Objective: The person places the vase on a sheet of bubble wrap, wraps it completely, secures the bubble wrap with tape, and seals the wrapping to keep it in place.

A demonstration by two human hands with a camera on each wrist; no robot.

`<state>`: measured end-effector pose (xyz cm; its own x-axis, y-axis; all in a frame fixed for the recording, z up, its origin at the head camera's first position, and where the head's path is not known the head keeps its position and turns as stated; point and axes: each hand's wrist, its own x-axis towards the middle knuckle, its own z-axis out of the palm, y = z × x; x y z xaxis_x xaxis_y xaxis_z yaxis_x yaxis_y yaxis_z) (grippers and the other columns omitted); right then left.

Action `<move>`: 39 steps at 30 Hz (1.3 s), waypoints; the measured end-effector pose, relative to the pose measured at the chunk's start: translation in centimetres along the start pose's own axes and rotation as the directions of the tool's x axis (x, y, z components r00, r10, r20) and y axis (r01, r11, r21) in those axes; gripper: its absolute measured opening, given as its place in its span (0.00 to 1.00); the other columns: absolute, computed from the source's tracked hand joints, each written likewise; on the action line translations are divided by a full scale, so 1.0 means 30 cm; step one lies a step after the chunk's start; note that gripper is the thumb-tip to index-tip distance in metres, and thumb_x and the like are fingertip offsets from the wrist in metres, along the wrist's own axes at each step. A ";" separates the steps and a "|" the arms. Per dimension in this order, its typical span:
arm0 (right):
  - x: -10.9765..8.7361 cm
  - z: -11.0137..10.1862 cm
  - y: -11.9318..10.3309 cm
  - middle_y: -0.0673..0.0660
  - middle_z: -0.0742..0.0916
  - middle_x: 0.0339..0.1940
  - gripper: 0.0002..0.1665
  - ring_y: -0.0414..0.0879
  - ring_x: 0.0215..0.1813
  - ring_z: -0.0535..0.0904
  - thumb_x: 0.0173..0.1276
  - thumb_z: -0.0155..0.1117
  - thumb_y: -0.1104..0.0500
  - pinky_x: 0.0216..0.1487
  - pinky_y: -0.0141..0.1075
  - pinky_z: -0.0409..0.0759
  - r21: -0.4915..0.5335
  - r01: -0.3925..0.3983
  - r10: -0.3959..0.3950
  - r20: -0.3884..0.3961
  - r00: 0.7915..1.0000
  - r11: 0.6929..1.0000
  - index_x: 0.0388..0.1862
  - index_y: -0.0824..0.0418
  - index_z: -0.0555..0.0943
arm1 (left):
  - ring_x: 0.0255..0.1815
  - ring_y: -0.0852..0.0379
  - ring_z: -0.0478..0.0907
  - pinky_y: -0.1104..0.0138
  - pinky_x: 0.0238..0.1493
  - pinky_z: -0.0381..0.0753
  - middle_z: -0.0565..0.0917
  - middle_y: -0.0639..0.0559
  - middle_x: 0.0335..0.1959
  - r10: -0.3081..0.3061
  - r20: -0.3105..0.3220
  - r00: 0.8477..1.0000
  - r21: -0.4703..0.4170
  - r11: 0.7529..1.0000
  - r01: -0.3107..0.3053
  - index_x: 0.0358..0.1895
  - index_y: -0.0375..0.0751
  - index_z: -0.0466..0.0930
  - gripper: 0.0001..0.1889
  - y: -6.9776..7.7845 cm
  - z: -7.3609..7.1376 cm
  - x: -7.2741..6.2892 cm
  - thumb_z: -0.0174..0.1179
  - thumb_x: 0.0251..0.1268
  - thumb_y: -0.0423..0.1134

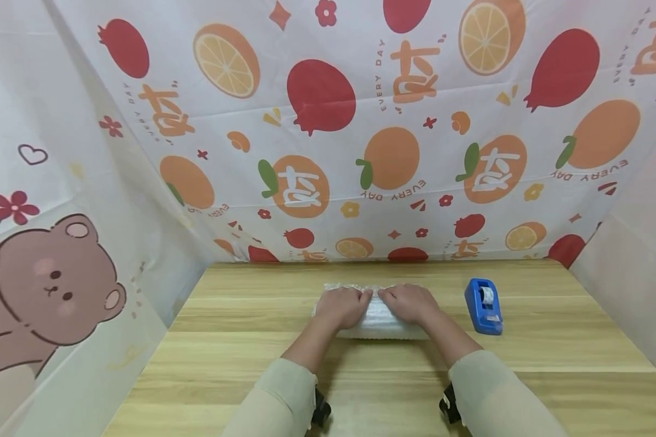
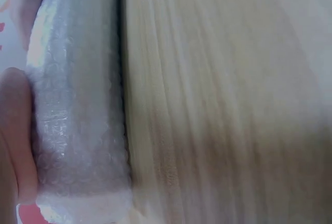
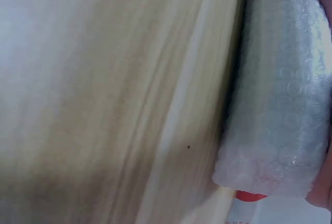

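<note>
A roll of clear bubble wrap (image 1: pixel 381 328) lies crosswise on the wooden table, its long side facing me. My left hand (image 1: pixel 344 306) grips its left part from above, and my right hand (image 1: pixel 412 303) grips the right part; the thumbs point toward each other near the middle. Close up in the left wrist view, the bubble wrap (image 2: pixel 78 105) stands beside bare wood, with the left hand (image 2: pixel 18 136) at its far side. The right wrist view shows the other end of the bubble wrap (image 3: pixel 277 105), and only the edge of the right hand (image 3: pixel 322 185). Most fingertips are hidden.
A blue tape dispenser (image 1: pixel 483 306) with a roll of tape stands to the right of my right hand. The wooden table (image 1: pixel 240 364) ends at a fruit-printed curtain (image 1: pixel 328 182) behind the roll. Another curtain with a bear print (image 1: pixel 60 273) hangs at the left.
</note>
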<state>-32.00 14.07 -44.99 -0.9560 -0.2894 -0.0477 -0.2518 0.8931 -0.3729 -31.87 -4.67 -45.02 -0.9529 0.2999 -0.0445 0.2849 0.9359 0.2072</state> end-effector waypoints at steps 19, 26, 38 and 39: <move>0.061 -0.020 0.027 0.59 0.78 0.68 0.32 0.59 0.73 0.68 0.78 0.40 0.39 0.71 0.58 0.62 0.064 0.004 -0.006 0.039 0.999 0.998 0.64 0.55 0.79 | 0.63 0.41 0.74 0.46 0.65 0.69 0.80 0.44 0.60 -0.027 0.018 0.999 -0.049 0.998 0.028 0.57 0.46 0.83 0.37 -0.014 -0.014 0.061 0.28 0.75 0.65; 0.072 -0.023 0.039 0.60 0.80 0.65 0.30 0.60 0.70 0.70 0.78 0.42 0.40 0.69 0.58 0.65 0.063 -0.003 0.002 0.027 1.000 0.998 0.61 0.57 0.81 | 0.48 0.49 0.81 0.52 0.51 0.77 0.85 0.50 0.51 -0.040 0.002 0.999 -0.067 0.997 0.040 0.42 0.48 0.87 0.36 -0.014 -0.012 0.069 0.29 0.75 0.66; 0.089 -0.042 0.040 0.60 0.82 0.62 0.30 0.59 0.65 0.75 0.75 0.47 0.41 0.66 0.57 0.69 0.063 -0.055 0.053 0.027 0.998 0.997 0.63 0.58 0.79 | 0.27 0.54 0.74 0.63 0.26 0.69 0.78 0.53 0.25 -0.072 -0.013 0.997 -0.072 0.995 0.070 0.20 0.50 0.77 0.36 -0.013 -0.021 0.094 0.30 0.73 0.68; 0.091 -0.039 0.041 0.59 0.82 0.62 0.30 0.59 0.64 0.76 0.75 0.47 0.41 0.66 0.57 0.69 0.064 -0.058 0.056 0.029 0.998 0.996 0.62 0.58 0.79 | 0.27 0.54 0.74 0.63 0.26 0.69 0.77 0.53 0.24 -0.071 -0.013 0.997 -0.068 0.995 0.070 0.20 0.50 0.77 0.36 -0.015 -0.019 0.094 0.29 0.73 0.68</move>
<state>-35.09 14.78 -44.49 -0.9640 -0.2483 -0.0951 -0.1856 0.8844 -0.4283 -34.74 -4.35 -44.68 -0.9721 0.2299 -0.0462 0.2095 0.9400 0.2694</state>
